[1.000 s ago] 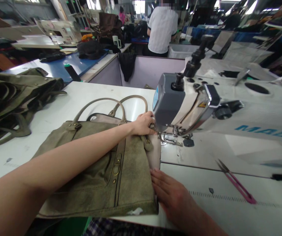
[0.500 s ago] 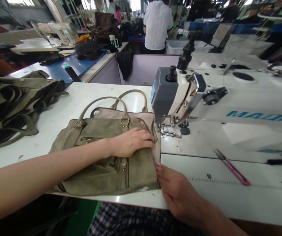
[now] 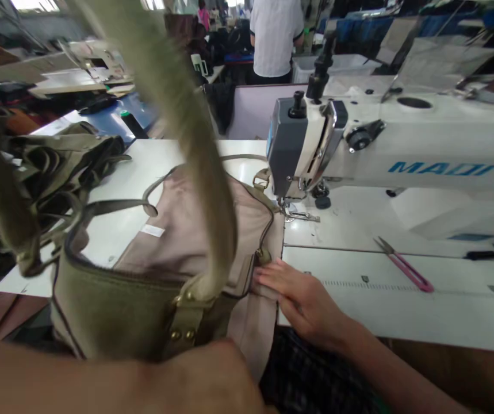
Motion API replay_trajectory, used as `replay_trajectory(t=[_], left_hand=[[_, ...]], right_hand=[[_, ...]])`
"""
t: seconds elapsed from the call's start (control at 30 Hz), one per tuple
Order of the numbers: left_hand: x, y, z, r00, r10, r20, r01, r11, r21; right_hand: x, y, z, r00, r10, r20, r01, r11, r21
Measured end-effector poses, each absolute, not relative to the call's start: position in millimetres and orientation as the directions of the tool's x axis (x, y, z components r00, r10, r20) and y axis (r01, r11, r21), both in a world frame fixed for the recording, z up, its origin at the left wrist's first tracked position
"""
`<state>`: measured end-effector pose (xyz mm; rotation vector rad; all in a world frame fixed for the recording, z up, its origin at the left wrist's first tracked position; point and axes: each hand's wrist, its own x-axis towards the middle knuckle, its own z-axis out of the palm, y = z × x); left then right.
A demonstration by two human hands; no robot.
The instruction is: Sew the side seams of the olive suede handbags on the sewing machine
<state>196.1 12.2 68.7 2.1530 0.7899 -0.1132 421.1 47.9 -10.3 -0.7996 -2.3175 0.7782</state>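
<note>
An olive handbag [image 3: 117, 310] lies opened out, its pinkish lining [image 3: 177, 230] with a small white label showing. One thick handle rises blurred toward the camera. The bag's right edge reaches the needle area of the sewing machine [image 3: 294, 149]. My right hand [image 3: 302, 293] rests on the lining's edge just below the needle, fingertips pressing the fabric near the zipper end. At the bottom, my left hand [image 3: 212, 374] is blurred against the near side of the bag, and its fingers are hidden.
Pink-handled thread snips [image 3: 406, 269] lie on the table [image 3: 359, 316] to the right. More olive bags [image 3: 57, 167] are heaped at the left. A green-topped black thread cone [image 3: 133, 124] stands behind them. A person in a white shirt [image 3: 272, 40] is in the background.
The bag has been lifted and opened, exposing its lining and swinging a handle up. My left hand has moved from its front panel toward the camera. My right hand has shifted slightly up.
</note>
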Motion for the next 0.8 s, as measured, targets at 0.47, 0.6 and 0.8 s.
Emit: replay_trajectory(t=[0.47, 0.6, 0.8], left_hand=[[208, 26, 61, 0.619, 0.756, -0.212, 0.732, -0.458, 0.505], [209, 35, 51, 0.649, 0.706, -0.283, 0.736, -0.489, 0.469], [208, 36, 52, 0.672, 0.702, -0.237, 0.710, -0.519, 0.476]], right_hand=[[432, -2, -12, -0.350, 0.845, 0.404, 0.588, 0.534, -0.608], [429, -1, -7, -0.330, 0.880, 0.342, 0.494, 0.470, -0.731], [427, 14, -2, -0.299, 0.861, 0.411, 0.328, 0.498, -0.803]])
